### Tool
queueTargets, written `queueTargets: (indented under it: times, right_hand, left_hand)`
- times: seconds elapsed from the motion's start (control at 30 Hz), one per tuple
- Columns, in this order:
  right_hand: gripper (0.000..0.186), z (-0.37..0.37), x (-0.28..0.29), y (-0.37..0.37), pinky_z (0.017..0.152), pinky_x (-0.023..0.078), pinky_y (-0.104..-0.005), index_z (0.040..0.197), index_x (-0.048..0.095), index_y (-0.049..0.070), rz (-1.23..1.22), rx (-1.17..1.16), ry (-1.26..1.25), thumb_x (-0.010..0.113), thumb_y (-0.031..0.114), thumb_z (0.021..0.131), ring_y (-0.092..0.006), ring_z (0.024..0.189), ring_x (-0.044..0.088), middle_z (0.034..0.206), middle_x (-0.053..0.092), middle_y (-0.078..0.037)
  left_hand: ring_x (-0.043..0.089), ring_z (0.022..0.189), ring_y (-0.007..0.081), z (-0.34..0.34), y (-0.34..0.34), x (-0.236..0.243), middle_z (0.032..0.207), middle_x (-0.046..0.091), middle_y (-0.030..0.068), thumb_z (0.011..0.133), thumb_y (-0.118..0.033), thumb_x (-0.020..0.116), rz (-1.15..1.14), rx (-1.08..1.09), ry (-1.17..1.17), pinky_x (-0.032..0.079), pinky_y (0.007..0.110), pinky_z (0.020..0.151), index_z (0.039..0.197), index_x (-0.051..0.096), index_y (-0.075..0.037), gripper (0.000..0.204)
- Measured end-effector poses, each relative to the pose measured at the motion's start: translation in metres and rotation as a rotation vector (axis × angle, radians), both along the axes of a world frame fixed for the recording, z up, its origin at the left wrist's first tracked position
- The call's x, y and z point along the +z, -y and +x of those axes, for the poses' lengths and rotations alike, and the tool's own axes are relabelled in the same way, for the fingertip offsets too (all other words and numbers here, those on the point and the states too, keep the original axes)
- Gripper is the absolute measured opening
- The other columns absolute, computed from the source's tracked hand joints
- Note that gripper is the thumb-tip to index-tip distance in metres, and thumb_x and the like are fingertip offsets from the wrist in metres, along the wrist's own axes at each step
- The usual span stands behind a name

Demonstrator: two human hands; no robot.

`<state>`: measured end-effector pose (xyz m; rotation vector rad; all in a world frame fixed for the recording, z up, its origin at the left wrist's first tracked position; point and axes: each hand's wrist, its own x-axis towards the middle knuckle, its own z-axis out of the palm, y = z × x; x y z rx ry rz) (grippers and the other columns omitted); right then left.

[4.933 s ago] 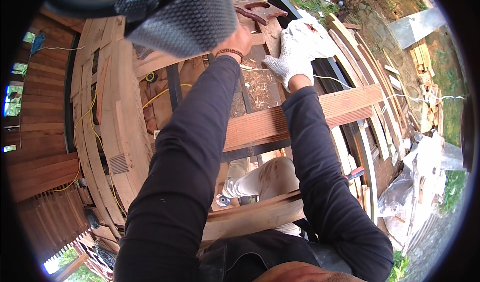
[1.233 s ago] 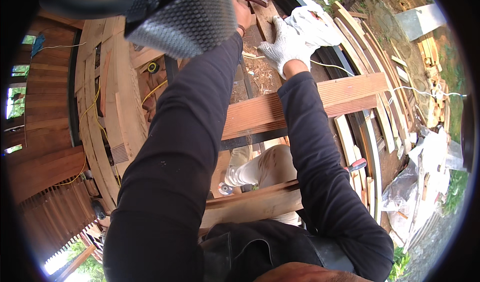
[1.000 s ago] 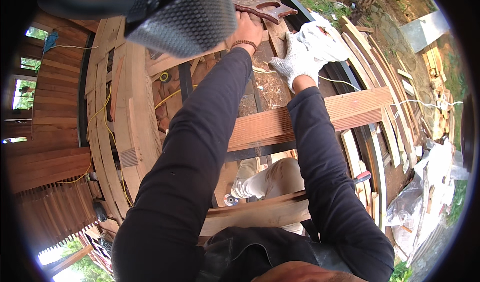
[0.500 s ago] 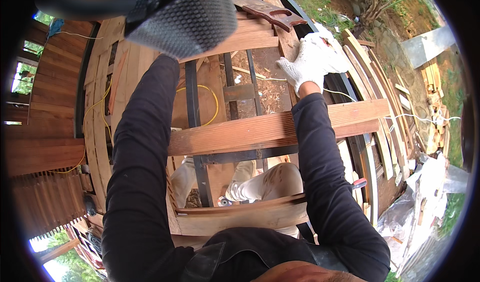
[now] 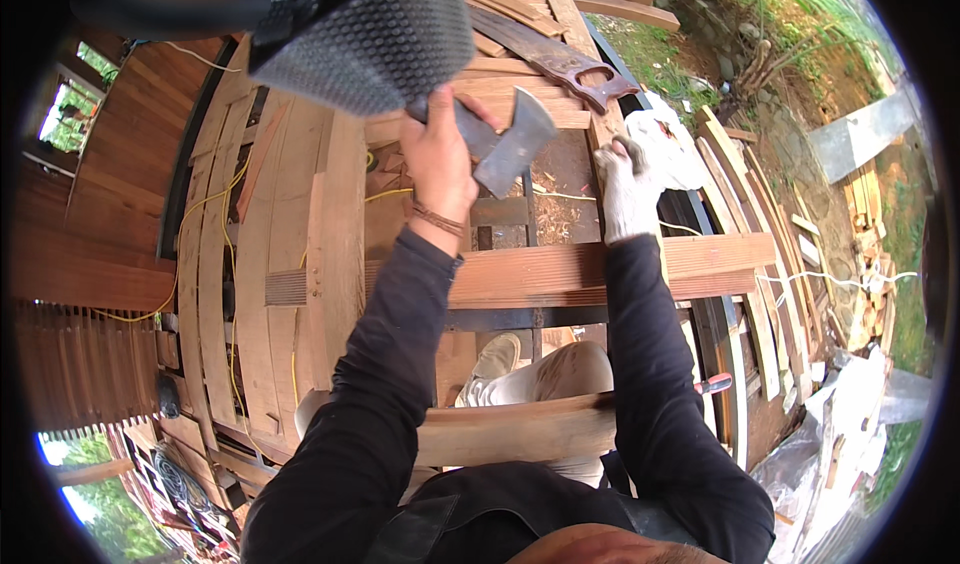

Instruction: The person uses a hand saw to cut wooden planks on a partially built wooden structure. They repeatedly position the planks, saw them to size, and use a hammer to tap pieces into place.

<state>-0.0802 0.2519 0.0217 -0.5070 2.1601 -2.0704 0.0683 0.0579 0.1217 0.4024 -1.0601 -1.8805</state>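
My bare left hand [image 5: 438, 169], with a brown cord round the wrist, is closed on a hatchet [image 5: 515, 142]. The hatchet's dark metal head and pale cutting edge point right, over the gap in the wooden frame; most of its handle is hidden. My right hand [image 5: 630, 196], in a white knit glove, has its fingers curled at the edge of a long board [image 5: 585, 39]. What those fingers hold, if anything, cannot be made out. Against the glove's right side lies a white plastic bag [image 5: 668, 149]. A handsaw [image 5: 550, 59] with a brown wooden handle rests on the boards beyond.
A reddish grooved beam [image 5: 540, 272] crosses the frame below my hands, and a paler board [image 5: 515, 434] lies nearer my body. Long planks [image 5: 270, 194] cover the left side. A yellow cord [image 5: 232, 294] runs over them. Loose lumber [image 5: 770, 224] lies at right. A black textured object [image 5: 370, 39] blocks the top left.
My left hand has come out from behind the black textured object, with the hatchet now visible in it. My right hand's fingers have gone from spread to curled. The view has shifted left.
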Motion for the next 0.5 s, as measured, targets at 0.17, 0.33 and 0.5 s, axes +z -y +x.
queueTargets:
  times: [0.17, 0.33, 0.5]
  right_hand:
    - [0.058, 0.126, 0.036, -0.032, 0.078, 0.056, -0.0291, 0.158, 0.039, 0.000, -0.402, 0.405, 0.363, 0.058, 0.016, 0.105, -0.0177, 0.099, 0.066, 0.126, 0.065, -0.013]
    - [0.061, 0.111, 0.049, -0.043, 0.083, 0.059, -0.0281, 0.150, 0.045, 0.008, -0.304, -0.110, 0.234, 0.057, -0.003, 0.092, -0.0160, 0.097, 0.067, 0.116, 0.063, -0.007]
    - [0.058, 0.086, 0.067, -0.076, 0.062, 0.065, -0.0356, 0.146, 0.040, 0.010, -0.306, -0.312, 0.021, 0.056, 0.000, 0.091, -0.0276, 0.089, 0.074, 0.118, 0.064, -0.016]
  left_hand:
    - [0.069, 0.076, 0.0251, -0.009, -0.057, -0.033, 0.084, 0.066, 0.0095, 0.110, -0.049, 0.054, 0.626, -0.192, -0.080, 0.062, 0.046, 0.076, 0.101, 0.054, -0.008, 0.042]
    - [0.073, 0.089, 0.0229, -0.034, -0.109, -0.060, 0.099, 0.072, 0.0117, 0.107, -0.050, 0.059, 0.552, -0.611, -0.039, 0.062, 0.040, 0.084, 0.108, 0.056, -0.007, 0.043]
    - [0.073, 0.108, 0.0190, -0.071, -0.098, -0.075, 0.118, 0.074, 0.0104, 0.106, -0.042, 0.065, 0.158, -1.113, 0.075, 0.056, 0.032, 0.095, 0.133, 0.061, -0.002, 0.049]
